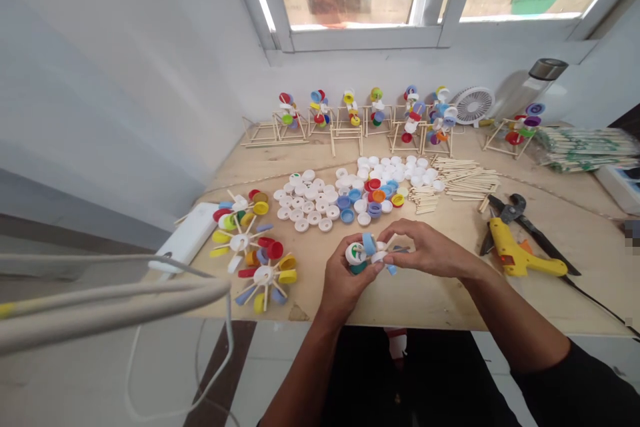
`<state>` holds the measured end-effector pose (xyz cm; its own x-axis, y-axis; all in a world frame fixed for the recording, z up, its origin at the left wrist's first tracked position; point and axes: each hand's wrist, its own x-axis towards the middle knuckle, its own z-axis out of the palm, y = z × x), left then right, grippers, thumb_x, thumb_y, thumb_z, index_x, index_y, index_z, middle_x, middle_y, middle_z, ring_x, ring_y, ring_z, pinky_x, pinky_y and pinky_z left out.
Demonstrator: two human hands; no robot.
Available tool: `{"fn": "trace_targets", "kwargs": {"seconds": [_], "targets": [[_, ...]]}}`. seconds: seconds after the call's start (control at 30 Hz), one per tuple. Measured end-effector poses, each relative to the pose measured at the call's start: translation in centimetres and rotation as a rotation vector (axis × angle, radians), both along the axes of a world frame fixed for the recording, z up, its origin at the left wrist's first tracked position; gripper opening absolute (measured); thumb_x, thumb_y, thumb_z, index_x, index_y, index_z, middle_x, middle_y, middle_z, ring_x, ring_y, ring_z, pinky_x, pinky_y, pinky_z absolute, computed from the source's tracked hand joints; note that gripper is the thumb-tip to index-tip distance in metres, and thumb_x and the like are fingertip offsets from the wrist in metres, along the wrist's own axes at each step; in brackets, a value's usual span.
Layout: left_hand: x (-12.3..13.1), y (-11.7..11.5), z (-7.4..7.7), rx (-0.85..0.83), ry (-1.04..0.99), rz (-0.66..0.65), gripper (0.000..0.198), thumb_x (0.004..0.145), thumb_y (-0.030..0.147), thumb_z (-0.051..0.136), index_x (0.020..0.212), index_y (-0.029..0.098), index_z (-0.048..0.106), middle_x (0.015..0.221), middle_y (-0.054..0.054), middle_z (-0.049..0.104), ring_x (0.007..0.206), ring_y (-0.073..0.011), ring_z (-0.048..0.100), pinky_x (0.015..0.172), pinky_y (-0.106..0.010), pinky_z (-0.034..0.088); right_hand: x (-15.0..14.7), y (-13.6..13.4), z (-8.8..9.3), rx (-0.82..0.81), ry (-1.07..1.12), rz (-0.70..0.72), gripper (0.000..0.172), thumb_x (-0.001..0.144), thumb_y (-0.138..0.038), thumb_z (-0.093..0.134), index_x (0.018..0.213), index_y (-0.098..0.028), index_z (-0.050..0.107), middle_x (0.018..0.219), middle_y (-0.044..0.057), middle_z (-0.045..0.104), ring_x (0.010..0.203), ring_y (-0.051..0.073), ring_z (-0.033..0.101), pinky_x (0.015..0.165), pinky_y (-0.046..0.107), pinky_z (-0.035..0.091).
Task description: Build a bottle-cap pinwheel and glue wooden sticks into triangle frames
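Note:
Both hands meet over the near edge of a wooden board (450, 293). My left hand (345, 280) is closed round a small wheel of bottle caps and sticks (367, 253), with white, green and blue caps on it. My right hand (430, 250) pinches the same wheel from the right, fingertips on a stick and a blue cap. Just behind the hands lies a spread of loose bottle caps (350, 193), mostly white, some blue, red and orange.
Finished cap wheels (250, 247) lie at the left by a white power bank (187, 237). A yellow glue gun (520, 253) and pliers (520, 213) lie at the right, wooden sticks (463, 180) behind. Cap-wheel stands (350, 117), a small fan (473, 105) line the wall.

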<state>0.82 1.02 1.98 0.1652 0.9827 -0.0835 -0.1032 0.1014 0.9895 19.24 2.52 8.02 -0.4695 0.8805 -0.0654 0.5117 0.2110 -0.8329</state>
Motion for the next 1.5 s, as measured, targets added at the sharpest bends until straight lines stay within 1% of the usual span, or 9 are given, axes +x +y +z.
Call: {"fn": "trace_targets", "kwargs": {"seconds": [0.13, 0.27, 0.4, 0.57, 0.83, 1.2, 1.3, 1.37, 1.5], "targets": [[0.0, 0.1, 0.2, -0.115, -0.224, -0.038, 0.054, 0.059, 0.028, 0.079, 0.108, 0.017, 0.059, 0.094, -0.007, 0.069, 0.084, -0.0197, 0.063, 0.076, -0.030, 0.049, -0.2, -0.5, -0.8, -0.087, 0.137, -0.159, 0.025, 0.077, -0.040, 0.064, 0.092, -0.020, 0.065, 0.096, 0.002, 0.067, 0.091, 0.018, 0.060, 0.080, 0.029, 0.045], [0.0, -0.2, 0.2, -0.182, -0.437, -0.045, 0.047, 0.062, 0.028, 0.078, 0.104, 0.016, 0.061, 0.100, -0.009, 0.068, 0.094, -0.0212, 0.062, 0.086, -0.032, 0.046, -0.7, -1.2, -2.0, -0.241, 0.370, -0.335, 0.032, 0.075, -0.045, 0.065, 0.091, -0.018, 0.064, 0.087, 0.002, 0.067, 0.081, 0.016, 0.060, 0.070, 0.027, 0.045], [0.3, -0.6, 0.4, -0.255, -0.491, -0.074, 0.036, 0.063, 0.028, 0.077, 0.094, 0.015, 0.065, 0.097, -0.008, 0.068, 0.092, -0.0206, 0.062, 0.081, -0.030, 0.046, -1.5, -1.8, -2.7, -0.377, 0.566, -0.397, 0.034, 0.072, -0.045, 0.069, 0.091, -0.017, 0.062, 0.084, 0.002, 0.068, 0.079, 0.015, 0.061, 0.071, 0.027, 0.046], [0.6, -0.6, 0.7, -0.346, -0.512, -0.069, 0.037, 0.060, 0.030, 0.079, 0.090, 0.014, 0.067, 0.090, -0.008, 0.070, 0.086, -0.0205, 0.064, 0.077, -0.030, 0.047, -2.1, -1.8, -3.0, -0.419, 0.597, -0.398, 0.037, 0.070, -0.046, 0.070, 0.092, -0.017, 0.062, 0.085, 0.003, 0.069, 0.078, 0.015, 0.062, 0.071, 0.028, 0.047], [0.6, -0.4, 0.3, -0.337, -0.544, -0.065, 0.025, 0.066, 0.025, 0.076, 0.087, 0.014, 0.067, 0.085, -0.006, 0.070, 0.084, -0.0198, 0.064, 0.079, -0.030, 0.047, -2.6, -1.4, -3.1, -0.375, 0.587, -0.366, 0.034, 0.072, -0.046, 0.069, 0.088, -0.017, 0.065, 0.084, 0.003, 0.069, 0.078, 0.015, 0.062, 0.071, 0.028, 0.047], [0.2, -0.7, 0.3, -0.302, -0.510, -0.006, 0.028, 0.066, 0.025, 0.075, 0.090, 0.013, 0.069, 0.090, -0.007, 0.070, 0.085, -0.0194, 0.063, 0.077, -0.029, 0.048, -3.6, -1.8, -2.9, -0.287, 0.523, -0.351, 0.035, 0.074, -0.047, 0.065, 0.091, -0.017, 0.064, 0.085, 0.003, 0.068, 0.081, 0.017, 0.062, 0.075, 0.030, 0.048], [-0.3, -0.6, 0.3, -0.317, -0.513, 0.106, 0.026, 0.061, 0.023, 0.079, 0.083, 0.014, 0.069, 0.082, -0.004, 0.069, 0.079, -0.0160, 0.063, 0.076, -0.027, 0.048, -2.9, -1.5, -2.7, -0.194, 0.428, -0.346, 0.032, 0.078, -0.046, 0.060, 0.094, -0.018, 0.064, 0.093, 0.004, 0.068, 0.089, 0.018, 0.061, 0.081, 0.031, 0.047], [-0.8, -0.5, 0.2, -0.336, -0.519, 0.192, 0.028, 0.058, 0.023, 0.081, 0.081, 0.015, 0.069, 0.081, -0.003, 0.069, 0.077, -0.0142, 0.063, 0.076, -0.025, 0.048, -1.9, -1.1, -2.8, -0.097, 0.312, -0.428, 0.033, 0.081, -0.045, 0.056, 0.098, -0.018, 0.064, 0.100, 0.005, 0.067, 0.095, 0.019, 0.060, 0.084, 0.032, 0.046], [-1.8, -0.6, -0.1, -0.345, -0.559, 0.243, 0.030, 0.055, 0.024, 0.082, 0.081, 0.016, 0.069, 0.081, -0.002, 0.068, 0.077, -0.0132, 0.063, 0.078, -0.025, 0.048, -0.1, 0.2, -3.9, 0.111, -0.004, -0.529, 0.033, 0.086, -0.042, 0.047, 0.100, -0.018, 0.064, 0.096, 0.006, 0.069, 0.085, 0.019, 0.063, 0.075, 0.032, 0.049]]}}
